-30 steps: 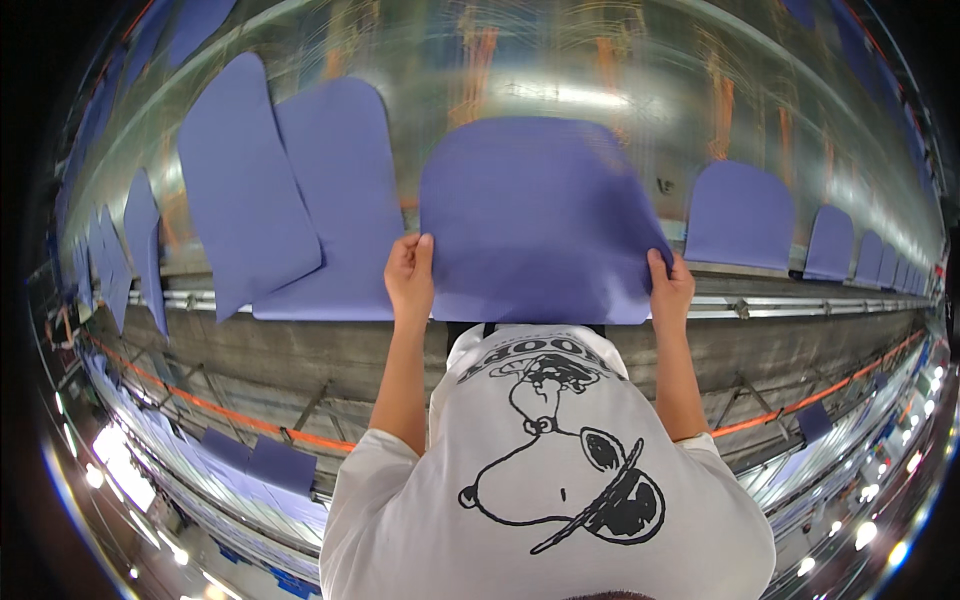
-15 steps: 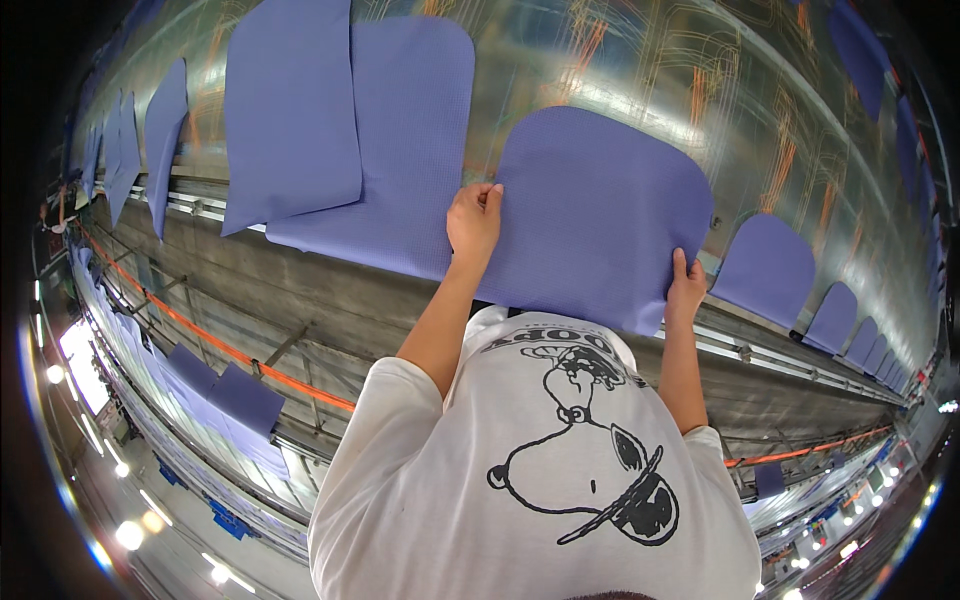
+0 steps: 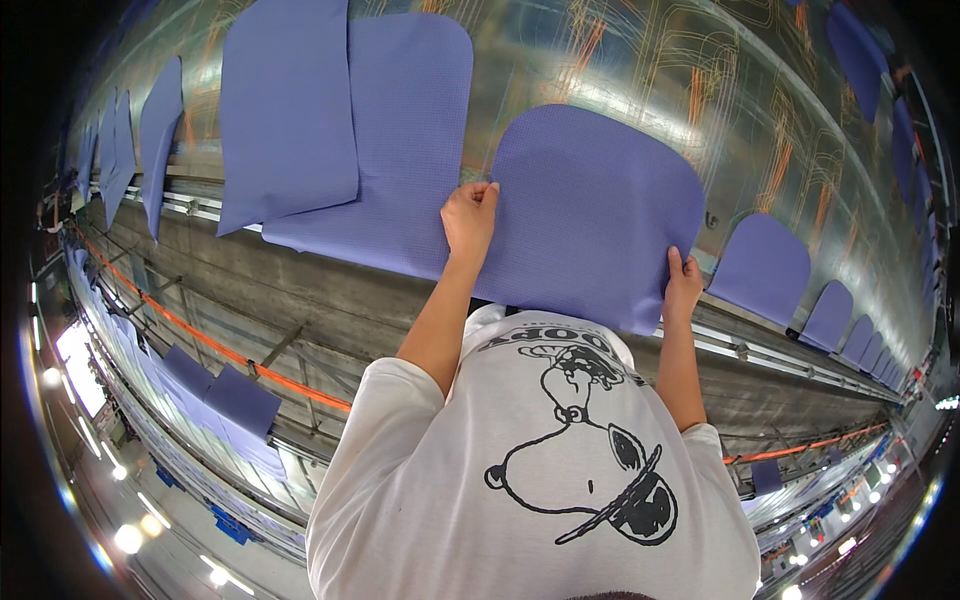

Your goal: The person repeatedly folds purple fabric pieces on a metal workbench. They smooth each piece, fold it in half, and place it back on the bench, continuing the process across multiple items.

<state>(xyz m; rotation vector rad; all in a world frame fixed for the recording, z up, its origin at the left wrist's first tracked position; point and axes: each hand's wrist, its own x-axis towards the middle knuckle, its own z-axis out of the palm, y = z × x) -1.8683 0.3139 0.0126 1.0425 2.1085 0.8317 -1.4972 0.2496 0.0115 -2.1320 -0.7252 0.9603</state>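
Observation:
A purple fabric panel (image 3: 590,205) with a rounded far end lies before me, its near edge reaching my shirt. My left hand (image 3: 468,220) pinches its left edge between thumb and fingers. At the lower right edge, my right hand (image 3: 684,285) grips the same panel, thumb on top and the other fingers partly hidden beneath. Just left of it lies another purple panel (image 3: 415,130), partly covered by a flatter purple sheet (image 3: 285,110) on top.
The panels rest on a shiny metal table (image 3: 600,50) marked with coloured lines. A smaller-looking purple panel (image 3: 765,262) lies to the right, with several more beyond. Metal rails (image 3: 800,370) follow the near edge. An orange cord (image 3: 240,357) runs along the lower left.
Both hands keep their hold on the panel's edges. The whole view has shifted slightly, with the scene a little further left; the panel itself has barely moved.

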